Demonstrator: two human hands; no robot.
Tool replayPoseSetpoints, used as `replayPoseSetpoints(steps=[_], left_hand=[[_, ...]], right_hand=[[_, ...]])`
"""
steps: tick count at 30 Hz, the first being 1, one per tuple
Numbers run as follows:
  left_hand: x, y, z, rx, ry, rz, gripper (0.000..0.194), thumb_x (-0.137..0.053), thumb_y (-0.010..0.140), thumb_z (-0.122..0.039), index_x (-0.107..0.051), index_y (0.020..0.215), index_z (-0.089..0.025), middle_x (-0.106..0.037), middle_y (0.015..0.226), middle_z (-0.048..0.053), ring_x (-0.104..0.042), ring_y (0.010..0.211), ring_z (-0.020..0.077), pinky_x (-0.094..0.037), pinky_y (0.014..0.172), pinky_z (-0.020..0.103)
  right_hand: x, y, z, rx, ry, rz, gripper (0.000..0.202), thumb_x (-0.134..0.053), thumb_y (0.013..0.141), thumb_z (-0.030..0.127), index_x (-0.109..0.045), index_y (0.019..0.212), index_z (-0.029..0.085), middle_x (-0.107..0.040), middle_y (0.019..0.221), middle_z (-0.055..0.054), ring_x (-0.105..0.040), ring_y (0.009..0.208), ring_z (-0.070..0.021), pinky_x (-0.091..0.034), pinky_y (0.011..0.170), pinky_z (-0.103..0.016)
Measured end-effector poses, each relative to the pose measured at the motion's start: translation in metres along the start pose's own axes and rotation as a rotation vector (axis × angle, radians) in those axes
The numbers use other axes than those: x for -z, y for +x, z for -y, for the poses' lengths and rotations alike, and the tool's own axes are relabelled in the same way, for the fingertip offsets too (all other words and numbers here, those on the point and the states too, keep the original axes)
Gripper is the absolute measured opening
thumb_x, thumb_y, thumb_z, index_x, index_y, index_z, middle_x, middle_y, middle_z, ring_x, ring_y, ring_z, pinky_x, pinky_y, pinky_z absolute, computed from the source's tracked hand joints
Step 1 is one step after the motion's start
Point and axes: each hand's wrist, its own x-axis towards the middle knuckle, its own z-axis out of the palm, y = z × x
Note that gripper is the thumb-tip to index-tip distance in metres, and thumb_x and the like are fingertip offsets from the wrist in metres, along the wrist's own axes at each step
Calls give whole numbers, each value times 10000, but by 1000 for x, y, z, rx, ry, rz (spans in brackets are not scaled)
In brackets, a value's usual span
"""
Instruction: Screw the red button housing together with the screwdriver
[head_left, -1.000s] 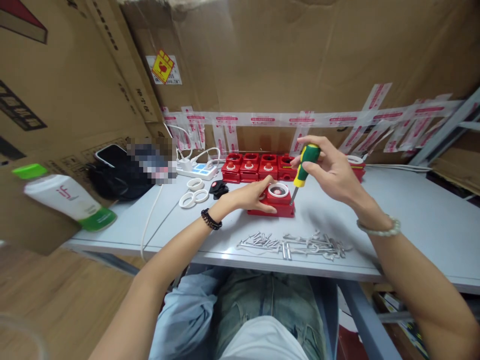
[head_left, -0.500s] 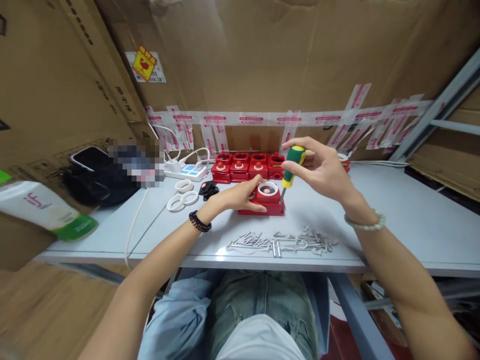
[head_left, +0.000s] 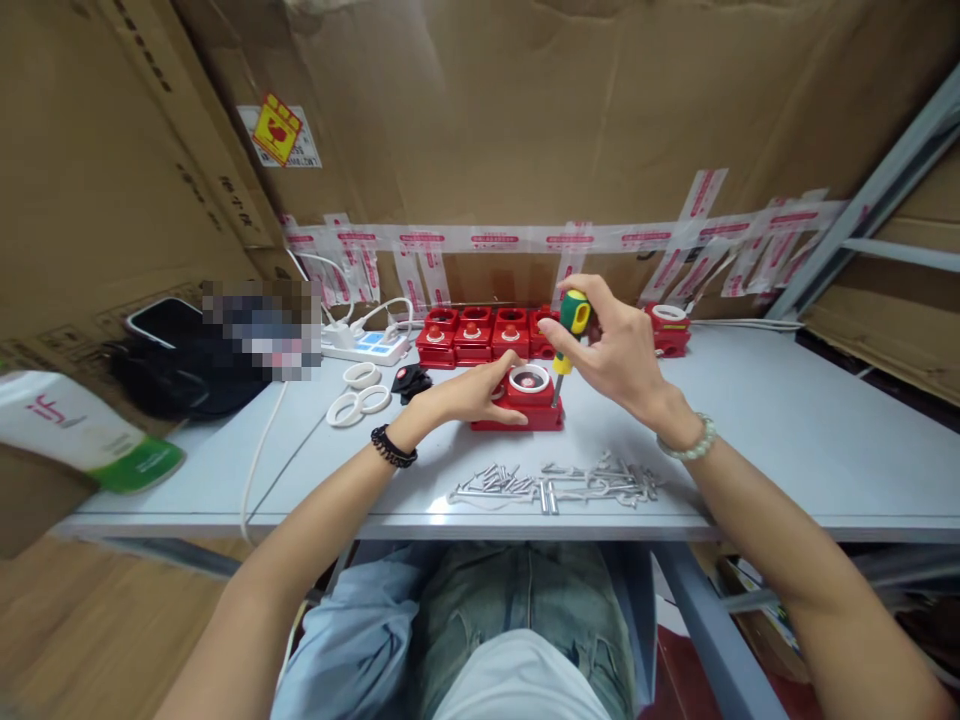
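Cardboard-walled grey worktop [head_left: 787,440], hands at its middle
Left hand [head_left: 469,395] lies flat on the red switch box [head_left: 519,408]; right hand [head_left: 611,350] fingers grip a green-yellow screwdriver [head_left: 568,332] upright on the box's right corner

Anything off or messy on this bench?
Mostly tidy. The screws lie in a loose scattered heap near the table's front edge, and one red unit sits apart from the row of red units. No visible damage or spill.

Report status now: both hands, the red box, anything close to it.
Left hand steadies red box. Right hand grips screwdriver, tip at box corner. Loose screws lie in front.
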Motion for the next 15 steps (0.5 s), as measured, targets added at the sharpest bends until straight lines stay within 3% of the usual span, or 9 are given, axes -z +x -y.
replayPoseSetpoints(steps=[3, 5, 9, 11, 13, 15], left_hand=[[-1, 0, 1, -11, 5, -1, 629, -733, 735, -499, -404, 1186, -208, -544, 1371, 169, -590, 1188, 304, -481, 968, 427], [-1, -1, 2, -12, -4, -6, 625, -735, 731, -502, -416, 1180, -208, -532, 1388, 169, -579, 1207, 309, -474, 980, 429], [-3, -2, 1, -4, -9, -27, 650, -750, 713, -500, -427, 1198, -212, -550, 1372, 159, -586, 1196, 309, -467, 991, 437], [-4, -3, 1, 8, -17, -38, 669, -754, 708, -495, -423, 1217, -214, -556, 1363, 154, -583, 1198, 309, -460, 1001, 444], [-4, -4, 0, 18, -28, -51, 686, -754, 704, -505, -425, 1230, -212, -559, 1359, 152, -574, 1214, 314, -450, 1017, 455], [-4, -4, 0, 16, -34, -56, 703, -753, 702, -515, -423, 1242, -208, -560, 1356, 151, -567, 1225, 318, -443, 1030, 461]], right_hand=[[4, 1, -2, 21, 202, 195, 363, -567, 863, 314, -498, 1215, 261, -631, 982, -20, -615, 776, -165, -520, 725, -335], [5, 2, -4, -13, 286, 233, 350, -600, 840, 324, -503, 1169, 255, -618, 904, -2, -613, 731, -154, -515, 649, -301], [-5, -1, -1, -58, 30, -39, 227, -646, 808, 341, -533, 977, 239, -523, 672, 44, -462, 542, -118, -432, 547, -284], [-9, -1, -1, -50, -54, -77, 213, -623, 826, 335, -537, 995, 238, -509, 651, 49, -427, 522, -112, -435, 579, -300], [-5, 0, -3, -39, 18, 14, 271, -603, 834, 322, -525, 1082, 245, -564, 734, 30, -504, 589, -127, -470, 643, -316], [5, 3, -7, -38, 224, 203, 366, -583, 837, 306, -480, 1185, 260, -620, 876, -2, -600, 736, -152, -507, 708, -329]])
